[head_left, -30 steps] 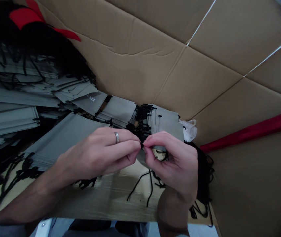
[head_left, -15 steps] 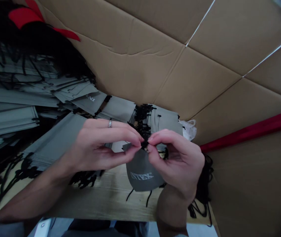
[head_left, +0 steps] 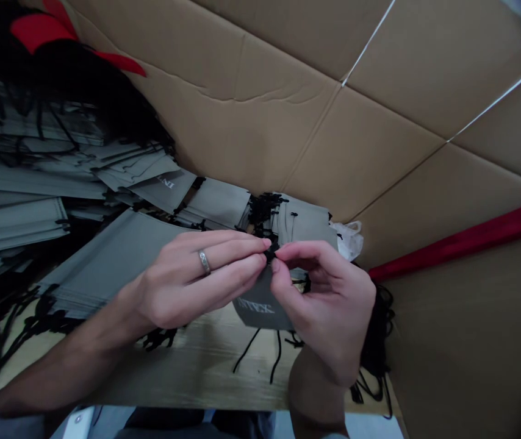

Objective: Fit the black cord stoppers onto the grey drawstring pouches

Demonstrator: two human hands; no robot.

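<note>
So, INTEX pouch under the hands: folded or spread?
Lower pouch spread, its lettering visible; top hidden by left hand and right hand, so cannot tell.

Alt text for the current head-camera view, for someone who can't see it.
A person's left hand and right hand meet at the black cord of a gray pouch printed INTEX, over a pale table. Stacks of gray pouches with black cords lie behind and to the left; a cardboard wall rises beyond.

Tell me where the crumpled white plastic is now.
In the head view, the crumpled white plastic lies right of centre, beside the rightmost grey stack, just beyond the right hand.
</note>
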